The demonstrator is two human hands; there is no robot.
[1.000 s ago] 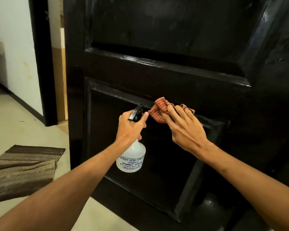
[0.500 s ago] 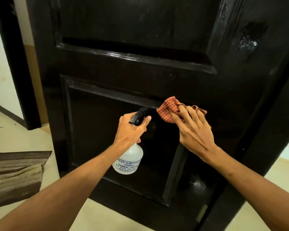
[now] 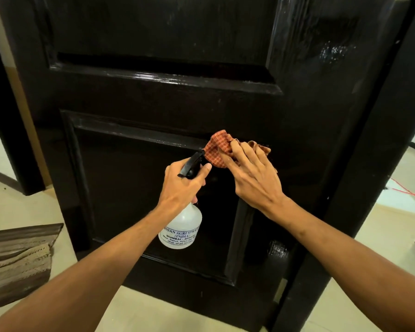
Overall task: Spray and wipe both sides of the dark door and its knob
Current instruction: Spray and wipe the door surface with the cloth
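Observation:
The dark glossy panelled door (image 3: pixel 153 104) fills most of the view. My left hand (image 3: pixel 181 188) grips the neck of a white spray bottle (image 3: pixel 181 232) with a black trigger head, held in front of the lower panel. My right hand (image 3: pixel 254 178) presses an orange checked cloth (image 3: pixel 219 149) flat against the top right corner of the lower panel, fingers spread over it. A wet sprayed patch (image 3: pixel 333 52) glistens on the door's right stile. No knob is in view.
A striped brown mat (image 3: pixel 17 259) lies on the beige tiled floor at the lower left. The dark door frame (image 3: pixel 374 164) stands right of the door, with light floor beyond it. Another dark frame (image 3: pixel 7 140) and a wall are at the left.
The view has swung right, so the door's right edge and the frame show. My right hand and the cloth have slid right along the lower panel's top moulding. My left hand keeps the bottle.

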